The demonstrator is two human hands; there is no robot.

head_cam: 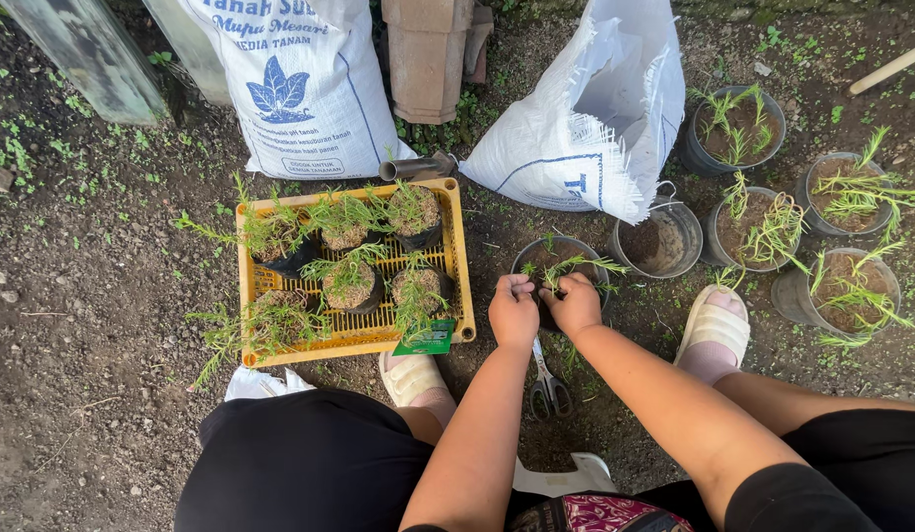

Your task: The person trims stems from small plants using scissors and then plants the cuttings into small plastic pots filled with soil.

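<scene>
Both hands curled over the dark pot (556,258). Left hand (514,311) fingers closed at the near rim, probably pinching soil or a stem (fingertips hidden). Right hand (576,303) closed around the seedling (576,266) base; its leaves fan away from the person, toward the right. Scissors (548,386) lie on the ground just behind the hands. Yellow crate (457,256) of potted seedlings sits left.

A squatting person presses both hands, left hand (514,310) and right hand (576,303), into a dark pot (536,258) holding a green seedling (574,264). Scissors (547,384) lie on the soil below; a yellow crate (457,256) of seedlings sits just left.
</scene>
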